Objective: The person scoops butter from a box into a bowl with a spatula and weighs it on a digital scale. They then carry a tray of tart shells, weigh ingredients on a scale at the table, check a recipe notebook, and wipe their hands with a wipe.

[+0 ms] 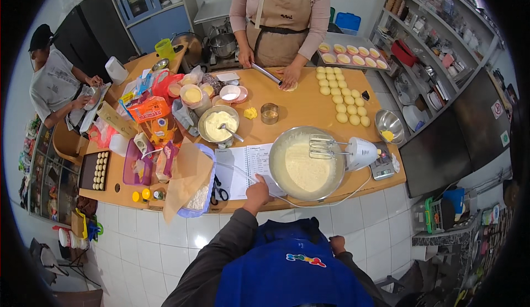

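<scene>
A steel bowl (307,163) of pale batter is seen just right of centre frame, at the near edge of the wooden table (301,105). A white hand mixer (346,151) is laid across its right rim, beaters over the batter. The left hand (257,190) is placed at the bowl's lower-left rim, over an open notebook (243,169); fingers are curled, but whether anything is clamped cannot be told. The right hand (337,244) is held low at bottom centre, beside the blue apron, clear of the table; its grip cannot be told. A smaller bowl (218,124) with a spoon is noted above the notebook. Dough balls (345,98) are ranged at upper right, near a person's hands.
</scene>
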Available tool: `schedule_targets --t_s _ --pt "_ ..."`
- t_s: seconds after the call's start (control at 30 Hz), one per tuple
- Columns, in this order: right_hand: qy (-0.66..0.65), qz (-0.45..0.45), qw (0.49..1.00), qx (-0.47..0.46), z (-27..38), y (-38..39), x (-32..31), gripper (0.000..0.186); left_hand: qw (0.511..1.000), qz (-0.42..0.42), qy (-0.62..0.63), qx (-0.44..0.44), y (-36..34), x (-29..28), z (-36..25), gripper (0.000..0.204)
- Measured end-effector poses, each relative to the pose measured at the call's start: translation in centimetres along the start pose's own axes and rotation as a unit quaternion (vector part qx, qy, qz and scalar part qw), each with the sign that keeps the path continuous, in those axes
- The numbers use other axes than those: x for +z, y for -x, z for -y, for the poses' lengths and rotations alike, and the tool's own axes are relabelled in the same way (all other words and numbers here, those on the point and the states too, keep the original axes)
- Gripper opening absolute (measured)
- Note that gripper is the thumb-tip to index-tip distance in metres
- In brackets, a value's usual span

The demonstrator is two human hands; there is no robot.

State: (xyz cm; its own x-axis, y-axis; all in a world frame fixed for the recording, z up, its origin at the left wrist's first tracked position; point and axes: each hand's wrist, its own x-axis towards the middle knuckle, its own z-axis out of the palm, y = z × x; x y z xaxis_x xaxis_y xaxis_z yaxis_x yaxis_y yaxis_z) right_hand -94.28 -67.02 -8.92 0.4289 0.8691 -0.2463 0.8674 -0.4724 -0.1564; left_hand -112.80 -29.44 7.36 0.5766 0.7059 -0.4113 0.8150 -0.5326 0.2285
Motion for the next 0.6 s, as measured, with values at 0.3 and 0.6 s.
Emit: schedule_targets --t_s 0.3,0.6 --pt "-0.056 0.122 0.985 0.11 0.2 0.9 0.1 0.03 1.0 0.009 0.015 -0.002 0.1 -0.4 0.0 0.118" --pt "-0.094 0.056 0.994 0.026 -1.8 3.7 5.3 0.024 1.0 -0.01 0.026 -0.003 0.8 -0.5 -0.1 0.118"
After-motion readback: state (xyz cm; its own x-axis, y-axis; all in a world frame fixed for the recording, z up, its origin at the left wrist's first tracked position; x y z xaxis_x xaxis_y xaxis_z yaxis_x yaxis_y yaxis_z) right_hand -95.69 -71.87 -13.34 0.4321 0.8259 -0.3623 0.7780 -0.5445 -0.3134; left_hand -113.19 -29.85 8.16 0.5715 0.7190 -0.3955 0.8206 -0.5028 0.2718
